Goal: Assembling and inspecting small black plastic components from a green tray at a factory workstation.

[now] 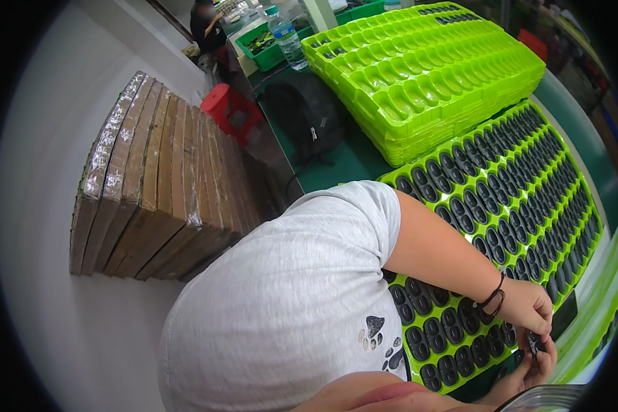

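Note:
My left hand [529, 307], with dark cords round its wrist, reaches over the tray from above. Its fingers are closed on the upper end of a small black oblong part [537, 342]. Below it, my right hand [541, 365] grips the same part from the other side, and the fingers hide much of it. Both hands are at the right edge of a bright green moulded tray [415, 372]. Rows of black oval pieces [453, 326] with ring-shaped outlines fill its pockets. My left forearm covers part of the rows.
Beyond the tray stands a stack of green trays [391, 141], the top one mostly unfilled. Left of it are a black bag [309, 113], a water bottle [286, 42] and a green crate [266, 58]. Plastic-wrapped cardboard [151, 185] and a red stool [230, 108] stand farther left. A person [204, 27] is behind.

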Demonstrator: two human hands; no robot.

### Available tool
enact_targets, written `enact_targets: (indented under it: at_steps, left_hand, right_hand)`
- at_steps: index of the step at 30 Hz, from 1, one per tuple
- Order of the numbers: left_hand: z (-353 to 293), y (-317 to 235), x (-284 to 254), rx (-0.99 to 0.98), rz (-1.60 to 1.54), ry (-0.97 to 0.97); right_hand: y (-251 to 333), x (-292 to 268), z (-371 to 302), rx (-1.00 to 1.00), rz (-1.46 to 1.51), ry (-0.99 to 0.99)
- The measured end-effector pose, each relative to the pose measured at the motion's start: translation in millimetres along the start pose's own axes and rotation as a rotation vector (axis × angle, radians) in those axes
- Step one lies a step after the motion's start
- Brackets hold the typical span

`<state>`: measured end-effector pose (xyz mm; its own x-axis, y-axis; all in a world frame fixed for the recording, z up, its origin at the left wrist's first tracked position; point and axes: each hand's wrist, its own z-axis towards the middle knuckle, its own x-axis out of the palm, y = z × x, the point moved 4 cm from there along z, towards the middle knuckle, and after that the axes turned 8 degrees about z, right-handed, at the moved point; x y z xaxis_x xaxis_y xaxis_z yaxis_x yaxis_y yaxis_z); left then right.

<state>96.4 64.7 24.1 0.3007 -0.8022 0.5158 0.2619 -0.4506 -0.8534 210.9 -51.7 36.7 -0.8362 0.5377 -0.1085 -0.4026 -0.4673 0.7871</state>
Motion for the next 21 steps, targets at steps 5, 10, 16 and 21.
enact_targets:
  at_steps: [5,10,16,21]
  left_hand:
    - [8,14,-17,-0.298,0.040,0.135]
    - [4,11,-15,-0.391,-0.151,0.280]
    - [6,20,-14,-0.365,-0.282,0.318]
    - [5,14,-14,-0.240,-0.251,0.160]
  right_hand:
    - [-19,-1,1,-0.423,-0.246,0.080]
    - [23,17,22,-0.257,-0.171,0.349]
    - [45,36,19,-0.437,-0.535,0.422]
    - [47,44,13,-0.497,-0.709,0.425]
